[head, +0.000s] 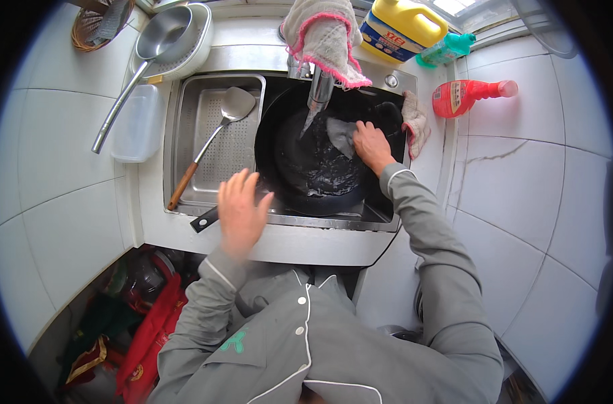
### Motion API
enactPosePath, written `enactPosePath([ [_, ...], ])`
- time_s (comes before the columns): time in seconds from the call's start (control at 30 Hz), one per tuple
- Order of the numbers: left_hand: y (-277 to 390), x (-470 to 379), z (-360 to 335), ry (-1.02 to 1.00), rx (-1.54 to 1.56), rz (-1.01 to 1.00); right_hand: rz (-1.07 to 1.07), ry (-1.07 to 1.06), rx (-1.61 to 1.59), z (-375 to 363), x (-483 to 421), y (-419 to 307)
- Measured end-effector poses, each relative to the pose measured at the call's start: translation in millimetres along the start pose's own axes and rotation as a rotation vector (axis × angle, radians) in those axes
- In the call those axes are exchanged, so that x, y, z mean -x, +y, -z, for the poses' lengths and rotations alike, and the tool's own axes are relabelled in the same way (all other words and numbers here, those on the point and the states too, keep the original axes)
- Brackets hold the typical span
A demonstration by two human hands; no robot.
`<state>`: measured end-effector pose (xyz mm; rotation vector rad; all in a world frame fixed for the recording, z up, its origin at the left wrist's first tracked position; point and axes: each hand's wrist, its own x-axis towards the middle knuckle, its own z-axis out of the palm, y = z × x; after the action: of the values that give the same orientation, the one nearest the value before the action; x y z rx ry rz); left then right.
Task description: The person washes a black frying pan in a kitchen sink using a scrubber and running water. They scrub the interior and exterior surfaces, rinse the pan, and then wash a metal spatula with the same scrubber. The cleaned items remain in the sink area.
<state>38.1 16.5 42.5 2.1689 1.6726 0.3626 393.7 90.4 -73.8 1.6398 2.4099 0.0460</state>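
A black wok (291, 166) with water in it sits in the sink's right basin, under a metal faucet (320, 93) from which water runs. My right hand (373, 146) grips a grey cloth (340, 135) at the wok's right side. My left hand (242, 209), slightly blurred, is held with fingers spread over the sink's front edge, above or near the wok's black handle (205, 220); whether it touches the handle cannot be told. Left of the wok, a metal spatula (238, 104) with a wooden handle lies across the perforated steel tray (220, 151).
A ladle-like metal pan (166, 33) rests on a white basket (201, 48) at the back left, above a plastic container (138, 123). A yellow jug (399, 30), green bottle (445, 49) and red bottle (470, 97) stand behind and right. Rags hang on the faucet (324, 38) and basin edge (415, 126).
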Motion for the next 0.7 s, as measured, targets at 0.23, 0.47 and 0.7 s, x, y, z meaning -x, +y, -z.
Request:
enactPosePath([
  [0.23, -45.9, 41.6, 22.7, -0.101, -0.102, 0.034, 0.090, -0.511, -0.347, 11.5, 63.7, -95.8],
  [0.47, -52.4, 43.2, 14.0, -0.065, -0.054, 0.063, 0.055, -0.092, -0.870, 21.5, -31.1, -159.9],
  [0.7, -51.3, 43.4, 14.9, -0.036, 0.001, 0.092, -0.106, 0.085, -0.698, -3.9, -49.4, -74.2],
])
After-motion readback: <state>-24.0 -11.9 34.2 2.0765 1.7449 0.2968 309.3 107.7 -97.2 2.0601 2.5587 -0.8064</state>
